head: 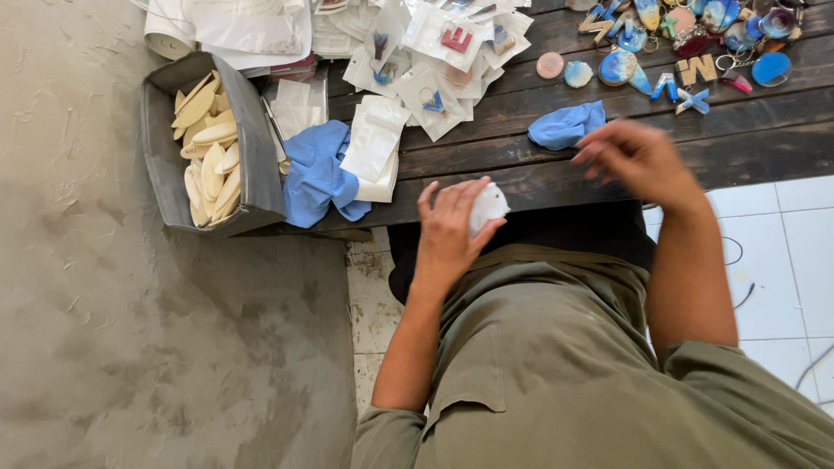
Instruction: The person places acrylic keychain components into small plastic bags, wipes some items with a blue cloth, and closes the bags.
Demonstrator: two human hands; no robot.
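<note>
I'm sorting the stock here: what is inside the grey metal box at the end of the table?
The grey metal box holds a heap of pale, leaf-shaped wooden blanks, stacked loosely on edge. What lies beneath them, and the bottom of the box, is covered and cannot be seen.

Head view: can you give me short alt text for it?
The left hand holds a small white packet at the edge of a dark wooden table; the blurred right hand hovers near a blue glove. Left: grey box of pale wooden pieces.

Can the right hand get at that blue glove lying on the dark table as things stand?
Probably yes: the right hand hovers open just beside the blue glove on the dark table, with nothing between them.
</note>
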